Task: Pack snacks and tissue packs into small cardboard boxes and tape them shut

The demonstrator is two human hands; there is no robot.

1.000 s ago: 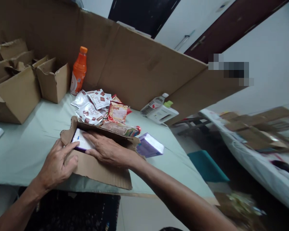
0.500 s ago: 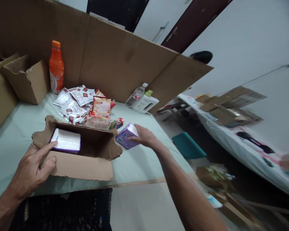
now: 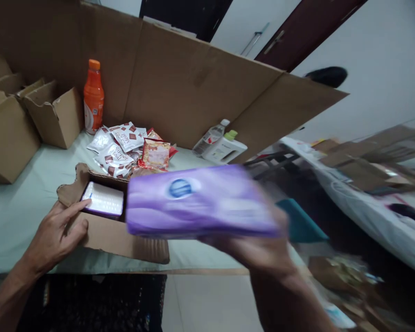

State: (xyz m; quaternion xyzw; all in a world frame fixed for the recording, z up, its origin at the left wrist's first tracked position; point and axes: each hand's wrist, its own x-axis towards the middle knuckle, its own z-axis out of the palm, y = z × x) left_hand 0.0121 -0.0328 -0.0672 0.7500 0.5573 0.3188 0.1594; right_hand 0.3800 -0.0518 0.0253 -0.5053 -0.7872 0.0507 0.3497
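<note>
My right hand (image 3: 266, 244) grips a purple pack of tissues (image 3: 193, 203), raised close to the camera and blurred by motion. It hides the right part of an open cardboard box (image 3: 124, 242) on the table. Inside that box, at the left end, sits another pack of tissues (image 3: 105, 199), white on top with purple edges. At the box's near left corner my left hand (image 3: 60, 233) holds the cardboard, index finger reaching over the edge to the pack inside, thumb by the front flap.
Behind the box lie several silver-white sachets (image 3: 114, 157) and red snack packets (image 3: 155, 153). An orange bottle (image 3: 94, 99), a clear bottle (image 3: 210, 137) and a white jug (image 3: 226, 150) stand along a cardboard screen (image 3: 180, 78). More cardboard boxes (image 3: 12, 138) are at left.
My right hand has lifted the purple pack of tissues from the table beside the box, up toward the camera. My left hand stays at the box corner. The view has shifted slightly.
</note>
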